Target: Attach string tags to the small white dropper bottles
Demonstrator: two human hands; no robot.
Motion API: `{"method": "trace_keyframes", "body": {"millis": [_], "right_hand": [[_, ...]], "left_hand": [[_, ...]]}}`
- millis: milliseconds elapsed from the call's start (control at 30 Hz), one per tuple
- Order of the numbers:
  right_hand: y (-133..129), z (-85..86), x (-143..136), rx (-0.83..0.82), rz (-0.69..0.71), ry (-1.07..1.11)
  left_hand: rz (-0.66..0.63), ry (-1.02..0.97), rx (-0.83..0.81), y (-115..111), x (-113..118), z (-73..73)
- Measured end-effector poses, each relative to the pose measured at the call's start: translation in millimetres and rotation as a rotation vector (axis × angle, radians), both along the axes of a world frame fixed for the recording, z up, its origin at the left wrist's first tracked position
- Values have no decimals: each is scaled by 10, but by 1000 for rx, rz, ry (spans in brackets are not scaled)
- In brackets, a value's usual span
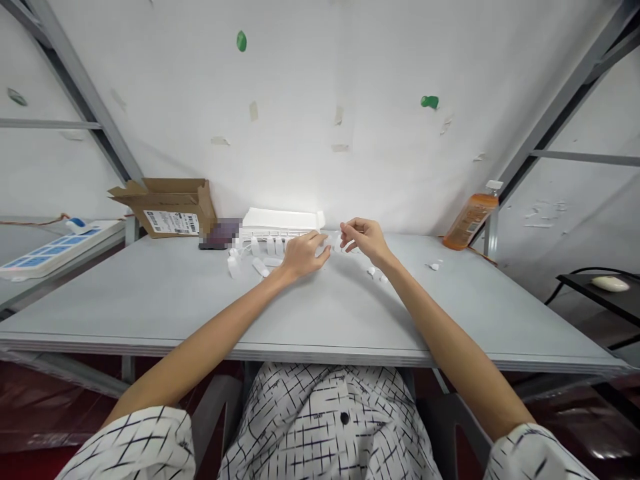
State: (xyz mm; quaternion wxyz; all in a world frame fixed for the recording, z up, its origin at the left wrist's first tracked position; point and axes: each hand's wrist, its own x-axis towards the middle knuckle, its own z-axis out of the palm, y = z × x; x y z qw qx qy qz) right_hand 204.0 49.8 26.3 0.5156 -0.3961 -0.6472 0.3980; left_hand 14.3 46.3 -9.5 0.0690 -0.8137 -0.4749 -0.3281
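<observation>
My left hand (304, 255) is above the back of the table, its thumb and fingers curled round something whitish that hardly shows against the pale background. Close by on the right, my right hand (367, 239) has its fingertips pinched together; what they hold, if anything, is too small to make out. Left of my left hand stand several small white bottles (271, 245). Nearer to me are an upright white bottle (233, 267) and one lying tilted (261, 267). Below my right hand lie small white pieces like caps or nozzles (371, 271), with another white piece (434, 266) farther right.
Behind the bottles is a white box or tray (283, 219). An opened cardboard box (175, 207) and a dark, pixelated object (220, 235) stand at the back left. An orange bottle (471, 220) leans at the back right. A power strip (60, 250) lies at far left.
</observation>
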Motion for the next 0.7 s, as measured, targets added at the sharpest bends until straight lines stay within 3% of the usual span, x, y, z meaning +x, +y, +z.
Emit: {"method": "trace_keyframes", "body": {"millis": [200, 400, 700], "right_hand": [[-163, -91, 52, -151, 140, 22], [-163, -135, 22, -249, 262, 42], [-182, -161, -39, -225, 194, 58]], "left_hand": [[-66, 38, -68, 14, -25, -24], [-100, -9, -99, -18, -90, -27], [-95, -6, -66, -66, -55, -25]]}}
